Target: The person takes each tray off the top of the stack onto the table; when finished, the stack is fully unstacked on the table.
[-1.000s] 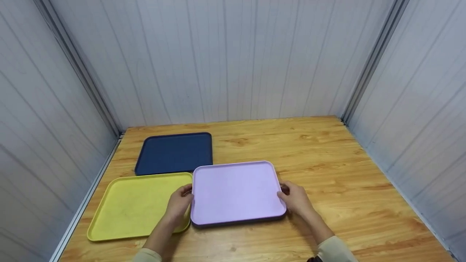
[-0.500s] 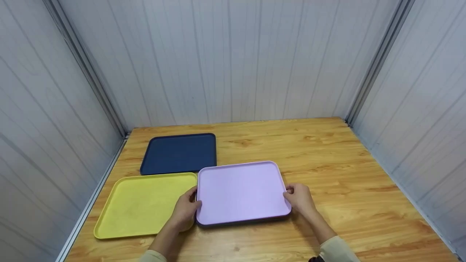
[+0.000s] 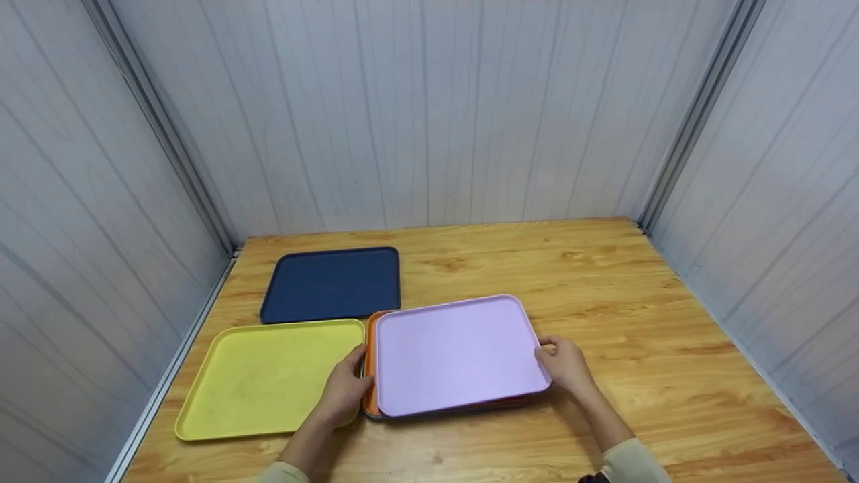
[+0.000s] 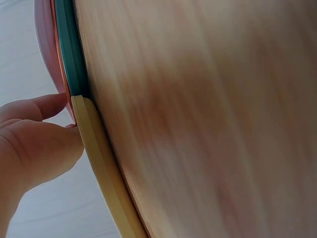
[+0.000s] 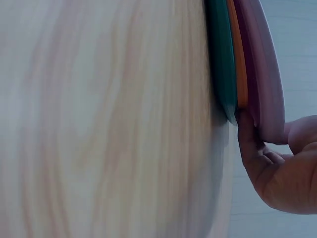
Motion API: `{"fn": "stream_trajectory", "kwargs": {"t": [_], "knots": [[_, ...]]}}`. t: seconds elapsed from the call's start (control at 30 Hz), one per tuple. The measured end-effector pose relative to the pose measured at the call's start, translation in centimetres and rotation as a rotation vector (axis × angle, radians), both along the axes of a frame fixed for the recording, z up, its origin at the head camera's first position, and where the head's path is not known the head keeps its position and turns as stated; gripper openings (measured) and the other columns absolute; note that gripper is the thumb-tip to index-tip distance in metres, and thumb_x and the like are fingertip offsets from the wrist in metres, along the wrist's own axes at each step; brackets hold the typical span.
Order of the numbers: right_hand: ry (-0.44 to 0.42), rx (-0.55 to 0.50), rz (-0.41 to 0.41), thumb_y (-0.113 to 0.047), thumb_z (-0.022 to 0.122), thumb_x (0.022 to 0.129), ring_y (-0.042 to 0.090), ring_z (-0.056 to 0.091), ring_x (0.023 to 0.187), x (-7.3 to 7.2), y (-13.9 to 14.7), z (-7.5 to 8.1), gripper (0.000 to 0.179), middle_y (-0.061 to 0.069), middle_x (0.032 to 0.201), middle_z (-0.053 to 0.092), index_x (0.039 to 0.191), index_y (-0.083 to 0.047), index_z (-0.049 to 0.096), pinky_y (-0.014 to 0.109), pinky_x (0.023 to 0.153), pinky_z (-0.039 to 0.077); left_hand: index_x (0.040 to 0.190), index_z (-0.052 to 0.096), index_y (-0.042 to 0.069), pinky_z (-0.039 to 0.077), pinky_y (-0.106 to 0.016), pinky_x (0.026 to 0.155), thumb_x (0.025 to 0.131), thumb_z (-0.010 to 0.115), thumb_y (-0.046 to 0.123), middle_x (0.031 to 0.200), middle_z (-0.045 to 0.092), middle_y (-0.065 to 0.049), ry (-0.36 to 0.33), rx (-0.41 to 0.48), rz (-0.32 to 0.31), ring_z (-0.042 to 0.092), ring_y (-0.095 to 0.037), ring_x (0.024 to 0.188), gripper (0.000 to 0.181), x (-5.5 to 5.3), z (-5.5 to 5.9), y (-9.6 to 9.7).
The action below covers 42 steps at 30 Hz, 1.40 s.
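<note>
In the head view, a light purple tray (image 3: 463,355) lies askew on top of a stack, its right end slightly raised. Under it an orange tray (image 3: 371,362) shows along the left side, and a teal tray (image 4: 69,44) is lowest in the left wrist view. My right hand (image 3: 567,365) pinches the purple tray's right edge, thumb above and fingers below. At the stack's left edge my left hand (image 3: 343,389) holds the orange tray's rim, its thumb on top; some fingers are hidden. Beside it lies a yellow tray (image 3: 282,376).
A dark blue tray (image 3: 332,285) lies behind the yellow one. The wooden table (image 3: 604,295) extends right of the stack. Pale panel walls (image 3: 429,114) enclose the back and both sides.
The purple tray has shifted right and turned slightly on the stack, uncovering the orange rim at left. My right hand has moved right with it; my left hand stays at the stack's left edge.
</note>
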State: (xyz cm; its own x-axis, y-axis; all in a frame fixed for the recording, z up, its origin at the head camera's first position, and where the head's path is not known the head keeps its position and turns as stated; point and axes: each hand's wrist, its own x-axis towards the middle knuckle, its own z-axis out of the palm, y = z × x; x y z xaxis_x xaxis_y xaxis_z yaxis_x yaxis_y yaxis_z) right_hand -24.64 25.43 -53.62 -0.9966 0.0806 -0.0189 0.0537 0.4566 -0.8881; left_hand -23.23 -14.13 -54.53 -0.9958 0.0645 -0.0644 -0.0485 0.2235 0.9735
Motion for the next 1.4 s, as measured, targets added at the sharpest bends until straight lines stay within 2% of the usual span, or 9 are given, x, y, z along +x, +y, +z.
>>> {"fn": "stream_trajectory", "kwargs": {"t": [0.13,0.23,0.37,0.43,0.6,0.73,1.03,1.2,1.4], "knots": [[-0.100,-0.212,0.150,0.007,0.056,0.092,0.030,0.071,0.084,0.1,0.9,0.5,0.047,0.033,0.106,0.068,0.134,0.023,0.044,0.038,0.067,0.061,0.152,0.031,-0.012,0.021,-0.051,0.118,0.082,0.045,-0.025,0.158,0.031,-0.029,0.009,-0.023,0.008,0.024,-0.039,0.148,0.072,-0.1,0.1,0.0],[-0.137,-0.261,0.199,0.009,0.056,0.092,0.027,0.071,0.085,0.1,1.5,0.7,0.051,0.032,0.106,0.069,0.138,0.024,0.039,0.037,0.069,0.060,0.153,0.029,-0.011,0.021,-0.052,0.118,0.083,0.044,-0.026,0.159,0.029,-0.029,-0.008,-0.046,0.011,0.023,-0.040,0.149,0.074,-0.1,0.2,0.0],[-0.149,-0.271,0.133,0.009,0.056,0.093,0.024,0.071,0.081,0.1,1.9,0.6,0.048,0.025,0.094,0.071,0.137,0.024,0.042,0.034,0.068,0.060,0.155,0.027,-0.009,0.021,-0.052,0.117,0.084,0.045,-0.025,0.161,0.026,-0.027,-0.041,-0.076,0.013,0.021,-0.038,0.149,0.075,0.1,0.2,0.1],[-0.158,-0.300,0.087,0.008,0.056,0.094,0.024,0.070,0.080,0.0,2.0,0.5,0.047,0.021,0.091,0.071,0.137,0.023,0.043,0.034,0.068,0.060,0.155,0.025,-0.010,0.021,-0.052,0.117,0.082,0.045,-0.026,0.161,0.025,-0.028,-0.029,-0.077,0.004,0.021,-0.039,0.149,0.077,0.1,0.2,0.1],[-0.166,-0.364,0.009,0.005,0.056,0.096,0.025,0.068,0.083,-0.1,2.2,0.3,0.044,0.021,0.097,0.069,0.136,0.021,0.046,0.035,0.068,0.060,0.154,0.024,-0.012,0.021,-0.053,0.118,0.079,0.044,-0.027,0.159,0.027,-0.030,0.009,-0.077,-0.013,0.024,-0.040,0.148,0.079,0.3,0.2,-0.1],[-0.163,-0.412,-0.029,0.005,0.056,0.096,0.023,0.068,0.084,-0.3,2.6,0.0,0.044,0.019,0.100,0.069,0.136,0.020,0.046,0.033,0.069,0.059,0.155,0.025,-0.011,0.020,-0.053,0.118,0.081,0.046,-0.026,0.160,0.027,-0.028,-0.002,-0.088,-0.012,0.022,-0.039,0.149,0.078,0.3,0.2,-0.2],[-0.184,-0.533,-0.031,0.003,0.054,0.099,0.015,0.067,0.080,-1.3,4.1,-0.6,0.051,0.009,0.093,0.069,0.142,0.022,0.036,0.028,0.068,0.059,0.154,0.024,-0.012,0.017,-0.053,0.119,0.082,0.045,-0.026,0.161,0.023,-0.029,-0.006,-0.082,-0.014,0.018,-0.039,0.150,0.077,0.2,0.1,-0.1],[-0.199,-0.594,-0.046,0.002,0.052,0.100,0.015,0.067,0.081,-1.9,5.3,-0.7,0.054,0.007,0.094,0.068,0.145,0.022,0.030,0.029,0.069,0.059,0.155,0.023,-0.011,0.020,-0.053,0.118,0.082,0.044,-0.027,0.161,0.022,-0.029,-0.008,-0.069,-0.033,0.019,-0.039,0.149,0.078,0.3,0.0,-0.1],[-0.209,-0.616,-0.076,0.000,0.052,0.102,0.013,0.066,0.083,-2.9,6.6,-0.5,0.055,0.005,0.095,0.066,0.147,0.020,0.029,0.029,0.072,0.059,0.155,0.021,-0.012,0.020,-0.053,0.118,0.083,0.044,-0.028,0.162,0.019,-0.029,-0.006,-0.061,-0.038,0.016,-0.040,0.150,0.077,0.3,0.1,-0.3]]}}
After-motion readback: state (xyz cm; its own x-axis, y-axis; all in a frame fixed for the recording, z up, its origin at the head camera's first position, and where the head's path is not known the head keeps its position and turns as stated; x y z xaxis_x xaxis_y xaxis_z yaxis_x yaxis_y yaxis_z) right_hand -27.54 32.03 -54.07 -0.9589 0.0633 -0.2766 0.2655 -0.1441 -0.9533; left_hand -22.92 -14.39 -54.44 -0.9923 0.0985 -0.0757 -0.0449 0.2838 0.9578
